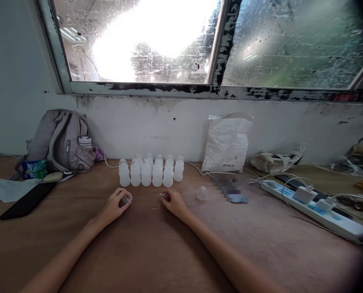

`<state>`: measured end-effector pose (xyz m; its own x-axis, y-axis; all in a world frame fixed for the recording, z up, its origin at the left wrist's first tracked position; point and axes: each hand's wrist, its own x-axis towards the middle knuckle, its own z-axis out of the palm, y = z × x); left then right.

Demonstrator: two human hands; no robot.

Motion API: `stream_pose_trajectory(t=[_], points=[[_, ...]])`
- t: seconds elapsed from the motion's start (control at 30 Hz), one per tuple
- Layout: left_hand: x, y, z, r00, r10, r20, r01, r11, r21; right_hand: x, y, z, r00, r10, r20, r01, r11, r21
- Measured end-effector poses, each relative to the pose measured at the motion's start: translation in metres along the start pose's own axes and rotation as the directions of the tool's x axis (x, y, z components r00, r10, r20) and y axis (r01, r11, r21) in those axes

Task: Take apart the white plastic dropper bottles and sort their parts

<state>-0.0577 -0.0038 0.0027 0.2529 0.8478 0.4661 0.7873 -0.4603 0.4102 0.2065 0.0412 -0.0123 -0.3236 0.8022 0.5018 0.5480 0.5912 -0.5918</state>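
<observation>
My left hand (115,204) is closed round a clear round plastic piece (126,198) that looks like a cap, its rim facing right and a reddish tint inside. Across a short gap, my right hand (174,203) pinches a small clear plastic piece (162,197), partly hidden by the fingers. Both hands rest low on the brown table (150,244). Just behind them stand several small frosted white bottles (146,175) with clear tops, grouped upright in rows. To the right of my right hand sits a clear domed cap (201,193) on the table.
A grey backpack (59,140) leans at the left wall, with a black phone-like slab (28,200) and a white tissue (12,190) before it. A white plastic mailing bag (227,144) stands behind. At right lies a white power strip (315,209) with chargers and cables.
</observation>
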Motion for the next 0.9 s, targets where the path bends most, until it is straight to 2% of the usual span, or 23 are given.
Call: stream_pose_trajectory(t=[0.17, 0.4, 0.5, 0.63, 0.77, 0.9], points=[[-0.003, -0.013, 0.001, 0.994, -0.078, -0.07, 0.084, 0.992, 0.093, -0.003, 0.005, 0.007, 1.0, -0.03, 0.001, 0.03, 0.995, -0.092], [-0.006, -0.03, 0.009, 0.98, -0.189, -0.07, 0.199, 0.963, 0.182, -0.004, 0.006, 0.007, 0.999, -0.032, 0.027, 0.035, 0.99, -0.134], [-0.007, -0.036, 0.014, 0.982, -0.173, -0.075, 0.184, 0.967, 0.178, -0.004, 0.008, 0.007, 1.0, -0.023, -0.004, 0.022, 0.995, -0.096], [-0.008, -0.038, 0.016, 0.988, -0.12, -0.097, 0.131, 0.984, 0.122, -0.003, 0.005, 0.006, 0.998, 0.044, -0.054, -0.04, 0.997, 0.069], [0.0, -0.021, 0.007, 0.987, -0.022, -0.16, 0.058, 0.973, 0.224, -0.001, 0.002, 0.001, 0.985, 0.135, -0.109, -0.119, 0.982, 0.144], [0.036, 0.026, -0.01, 0.984, 0.149, -0.095, -0.104, 0.923, 0.37, 0.001, 0.005, -0.003, 0.96, 0.237, -0.149, -0.204, 0.956, 0.21]])
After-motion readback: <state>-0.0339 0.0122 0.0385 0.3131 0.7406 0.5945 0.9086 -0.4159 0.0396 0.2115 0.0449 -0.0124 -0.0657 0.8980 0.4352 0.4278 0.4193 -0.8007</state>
